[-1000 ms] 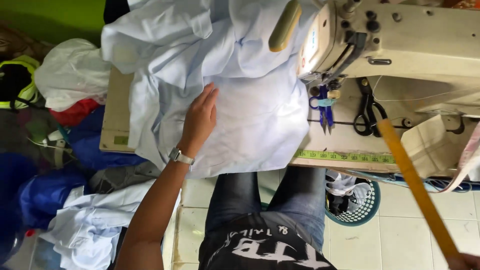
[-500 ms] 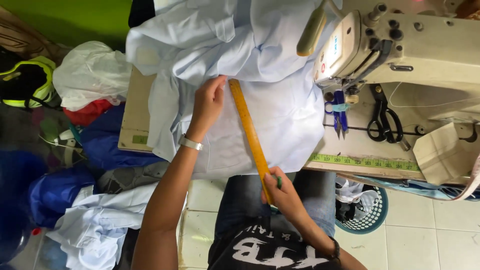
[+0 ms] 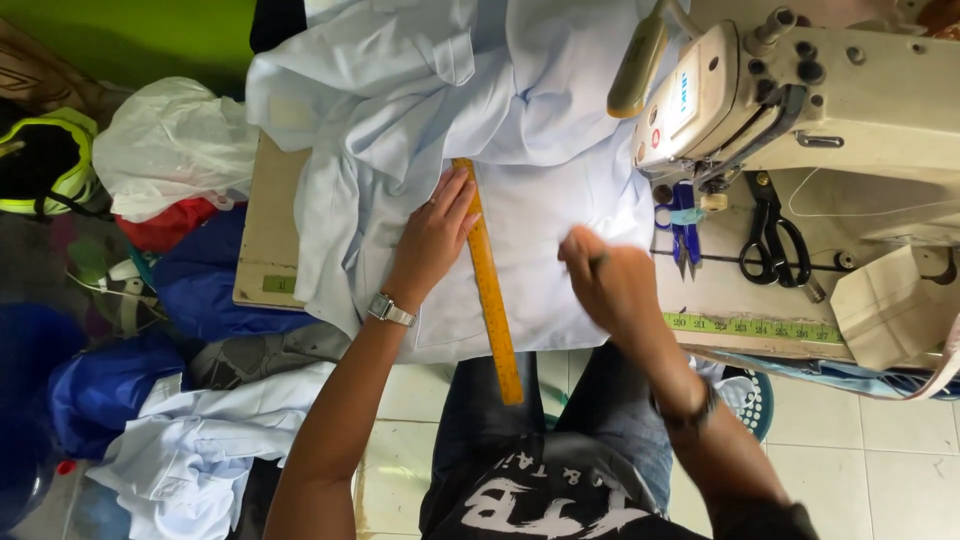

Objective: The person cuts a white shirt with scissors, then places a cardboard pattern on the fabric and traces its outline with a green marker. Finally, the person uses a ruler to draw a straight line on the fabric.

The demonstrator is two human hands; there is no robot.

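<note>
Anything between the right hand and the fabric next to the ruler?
Nothing visible. The right hand hovers over bare light blue fabric just right of the yellow ruler, which the left hand pins flat. The scissors and sewing machine sit off to the right, clear of that gap.

Cloth point(image 3: 540, 130): pale blue, plain. Ruler point(image 3: 488, 280): orange-yellow. Sewing machine point(image 3: 850, 90): cream, black knobs. Scissors point(image 3: 772, 232): black handles. Snips point(image 3: 682, 222): blue. Tape measure point(image 3: 750, 327) along the table's point(image 3: 268, 230) front edge: yellow-green, black marks. Watch point(image 3: 390, 310): silver. Shirt point(image 3: 530, 495): black, white print.
</note>
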